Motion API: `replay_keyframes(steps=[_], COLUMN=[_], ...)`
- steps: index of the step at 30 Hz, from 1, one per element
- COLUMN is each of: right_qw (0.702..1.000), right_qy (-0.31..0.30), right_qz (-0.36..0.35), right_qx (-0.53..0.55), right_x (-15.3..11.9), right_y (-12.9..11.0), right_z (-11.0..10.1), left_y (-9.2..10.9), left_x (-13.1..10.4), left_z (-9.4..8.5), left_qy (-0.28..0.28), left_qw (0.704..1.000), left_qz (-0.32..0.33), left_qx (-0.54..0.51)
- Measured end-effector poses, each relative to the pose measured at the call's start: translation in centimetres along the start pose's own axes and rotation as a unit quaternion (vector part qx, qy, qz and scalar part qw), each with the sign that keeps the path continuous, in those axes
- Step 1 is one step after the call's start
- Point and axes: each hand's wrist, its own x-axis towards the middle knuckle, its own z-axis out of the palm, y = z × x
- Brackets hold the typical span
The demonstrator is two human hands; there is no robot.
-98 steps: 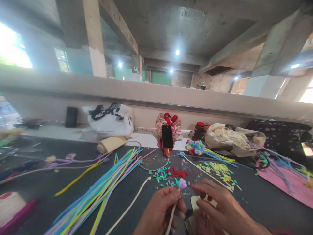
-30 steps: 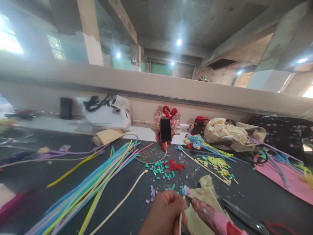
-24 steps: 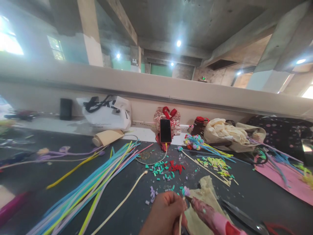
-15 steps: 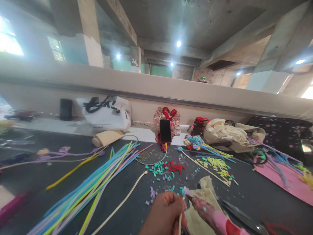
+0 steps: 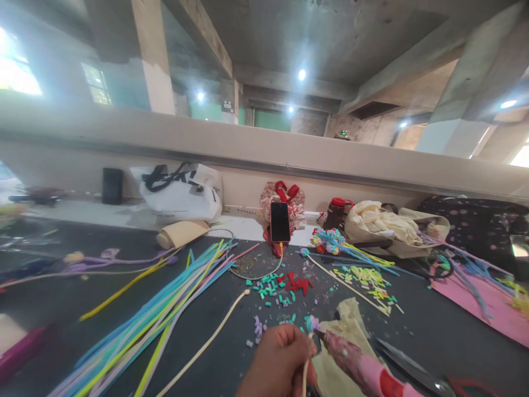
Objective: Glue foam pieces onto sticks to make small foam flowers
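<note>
My left hand (image 5: 279,358), at the bottom centre, is closed in a pinch on a thin cream stem (image 5: 305,375). At the stem's top sits a small cluster of lilac and teal pieces (image 5: 313,323). The dark nozzle of a pink and red glue gun (image 5: 355,358) comes in from the lower right and points at the stem just under the cluster; I cannot tell whether it touches. My right hand is not in view; the rear of the glue gun is cut off by the bottom edge. Beneath the nozzle lies a crumpled beige cloth (image 5: 351,325).
Scissors (image 5: 409,366) lie right of the cloth. Cut teal pieces (image 5: 270,286), red pieces (image 5: 298,283) and yellow-green pieces (image 5: 367,278) are scattered ahead. Long coloured stems (image 5: 165,309) spread leftward. A phone (image 5: 280,221) leans on a bag at the back.
</note>
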Motion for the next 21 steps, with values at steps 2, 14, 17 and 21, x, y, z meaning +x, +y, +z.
replay_keyframes(steps=[2, 14, 17, 21], right_qw=[1.000, 1.000, 1.000, 1.000], right_qy=[0.004, -0.008, -0.011, -0.014], right_qz=[0.006, 0.022, 0.020, 0.012], right_qx=[-0.001, -0.006, -0.003, 0.002], right_x=[-0.28, 0.11, -0.08, -0.18], right_y=[-0.17, -0.28, -0.37, -0.56], right_z=[-0.19, -0.01, 0.33, 0.49], left_y=[-0.05, 0.51, 0.36, 0.23], left_x=[0.08, 0.13, 0.07, -0.02], left_z=[-0.04, -0.04, -0.09, -0.07], left_qy=[-0.002, 0.003, -0.006, -0.002], left_qw=[1.000, 0.999, 1.000, 1.000], left_qz=[0.001, -0.032, -0.013, -0.006], left_qx=[-0.007, -0.014, -0.015, -0.005])
